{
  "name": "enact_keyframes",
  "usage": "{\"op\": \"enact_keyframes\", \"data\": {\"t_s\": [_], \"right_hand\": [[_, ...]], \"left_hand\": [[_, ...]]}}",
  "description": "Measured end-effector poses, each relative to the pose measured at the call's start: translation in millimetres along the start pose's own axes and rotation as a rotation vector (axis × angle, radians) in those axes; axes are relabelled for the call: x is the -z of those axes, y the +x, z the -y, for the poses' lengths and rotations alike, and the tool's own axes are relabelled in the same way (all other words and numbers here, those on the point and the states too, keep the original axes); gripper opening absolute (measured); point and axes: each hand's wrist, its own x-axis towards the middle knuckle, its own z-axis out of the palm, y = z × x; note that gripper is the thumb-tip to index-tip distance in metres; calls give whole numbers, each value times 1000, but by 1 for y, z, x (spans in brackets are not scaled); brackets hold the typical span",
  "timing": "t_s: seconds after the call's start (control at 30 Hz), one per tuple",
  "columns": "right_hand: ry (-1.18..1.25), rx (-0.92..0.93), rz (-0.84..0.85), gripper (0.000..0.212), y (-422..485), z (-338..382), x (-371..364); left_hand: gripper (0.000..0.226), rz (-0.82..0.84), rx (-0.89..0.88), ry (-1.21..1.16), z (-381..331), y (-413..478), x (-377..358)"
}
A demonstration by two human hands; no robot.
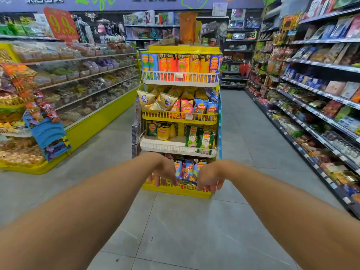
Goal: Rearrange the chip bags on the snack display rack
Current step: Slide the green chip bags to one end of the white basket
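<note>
Head view, shop aisle. Snack display rack (pixel 180 49) stands centre, four basket tiers, yellow top panel.

Both bare arms reach forward and down to the lowest tier, a yellow basket (pixel 176 190) at floor level.

Left hand (pixel 164 171): palm down, fingers spread and hanging over the left part of the basket's front rail. Nothing visibly held; contact with the rail cannot be confirmed.

Right hand (pixel 209 177): palm down, fingers loosely curled over the right part of the same rail, fingertips at or just in front of it. No bag seen in its grasp.

Chip bags in bottom tier (pixel 188 169): blue and red bags, standing upright, long axis vertical, fronts toward camera. They sit between the two hands and just behind them. Round red-and-yellow logo on each; lettering too small to read.

Third tier, white basket (pixel 176 148): green bags (pixel 202 140) upright at right, a yellow bag (pixel 163 132) and a dark green one at left, bare shelf in the middle.

Second tier, yellow basket (pixel 180 116): pale yellow bags (pixel 156 100) tilted at left; pink and blue bags upright at right.

Top tier, white basket (pixel 180 77): tall canisters (pixel 182 63) upright, in a row.

Red sign (pixel 61 24) at upper left reads "9.9".
</note>
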Motion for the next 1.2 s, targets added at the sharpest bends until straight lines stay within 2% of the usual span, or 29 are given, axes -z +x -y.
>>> {"op": "enact_keyframes", "data": {"t_s": [0.17, 0.47, 0.63, 0.77, 0.87, 1.2], "right_hand": [[66, -11, 3, 21, 51, -7, 36], [150, -53, 44, 18, 186, -17, 128], [235, -38, -117, 37, 249, -27, 169], [263, -65, 11, 45, 293, -45, 191], [319, -76, -25, 43, 325, -64, 207], [404, -101, 3, 35, 455, -133, 248]], "left_hand": [[55, -1, 19, -38, 14, 48, 43], [56, 60, -30, -7, 60, 191, 140], [47, 36, -73, -51, 78, 256, 198], [45, 71, -89, -49, 79, 301, 231], [43, 56, -98, -42, 78, 336, 254], [36, 112, -34, -42, 62, 479, 301]]}}
